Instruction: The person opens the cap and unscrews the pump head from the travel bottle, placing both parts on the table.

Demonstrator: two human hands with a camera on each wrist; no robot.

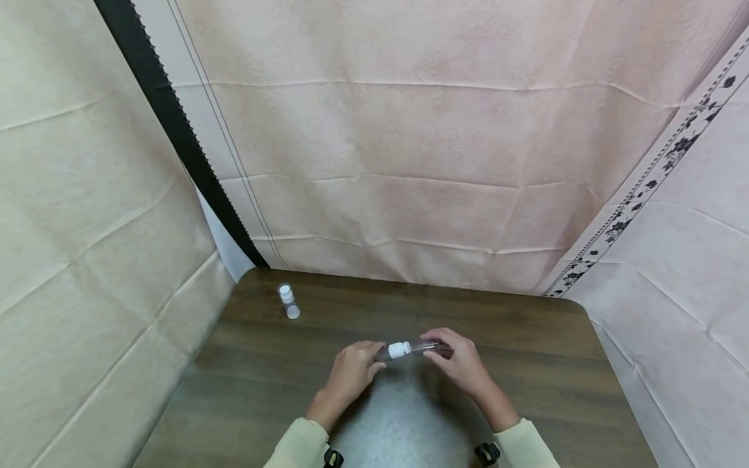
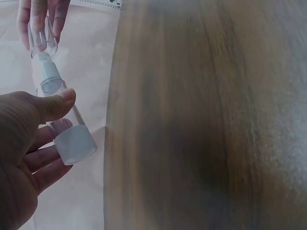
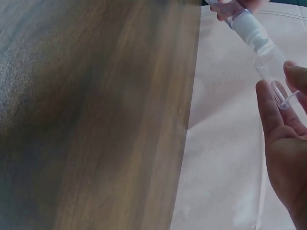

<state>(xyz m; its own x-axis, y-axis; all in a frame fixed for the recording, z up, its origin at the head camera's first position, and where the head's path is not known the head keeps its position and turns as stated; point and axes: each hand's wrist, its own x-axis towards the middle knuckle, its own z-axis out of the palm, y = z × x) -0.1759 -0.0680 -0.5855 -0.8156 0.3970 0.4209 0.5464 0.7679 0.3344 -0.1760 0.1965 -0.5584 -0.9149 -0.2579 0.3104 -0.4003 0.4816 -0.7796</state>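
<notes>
Standing across the room, I see someone gripping a clear plastic bottle with a white base and white pump top (image 2: 76, 144) in their left hand (image 1: 351, 372), thumb across its body. The right hand (image 1: 459, 361) pinches a clear, tube-shaped plastic cap (image 3: 270, 66) by its far end. Both pieces are held over the brown wood-grain table (image 1: 251, 383), nozzle right at the cap's mouth — can't tell if it's slightly inside. My guess: capping or uncapping, mid-step. Next move calls for keeping them lined up — straight push or pull. Another clear-and-white bottle (image 1: 289, 301) sits near the far-left corner.
</notes>
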